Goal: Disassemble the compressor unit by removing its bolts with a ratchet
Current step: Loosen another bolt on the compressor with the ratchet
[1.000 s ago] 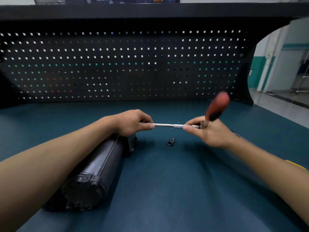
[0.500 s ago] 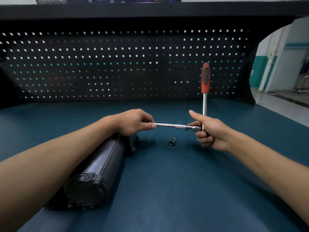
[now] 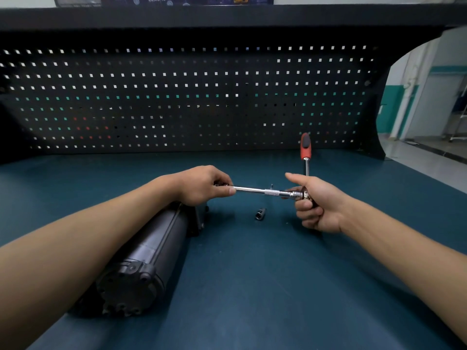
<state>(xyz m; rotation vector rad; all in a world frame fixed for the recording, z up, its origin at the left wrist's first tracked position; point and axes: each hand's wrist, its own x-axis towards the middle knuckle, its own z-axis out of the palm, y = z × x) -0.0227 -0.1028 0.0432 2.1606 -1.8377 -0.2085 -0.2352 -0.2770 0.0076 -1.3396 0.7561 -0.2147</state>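
A black cylindrical compressor unit (image 3: 149, 251) lies on the teal bench, its bolted end cap facing me at the lower left. My left hand (image 3: 204, 185) hovers over its far end and pinches the left end of a shiny extension bar (image 3: 255, 190). My right hand (image 3: 316, 203) grips the ratchet head where the bar joins it, thumb sticking up. The ratchet's red and black handle (image 3: 305, 147) points upward and away from me. Whatever sits at the bar's left tip is hidden inside my left fingers.
A loose dark socket (image 3: 259, 213) lies on the bench mat (image 3: 252, 286) under the bar, between my hands. A black pegboard (image 3: 187, 97) walls off the back of the bench. The bench's right edge opens onto a corridor floor (image 3: 429, 157).
The ratchet handle swung from tilted to the right up to upright, then tipped back away from me. My right thumb lifted off the bar. The left hand stayed put.
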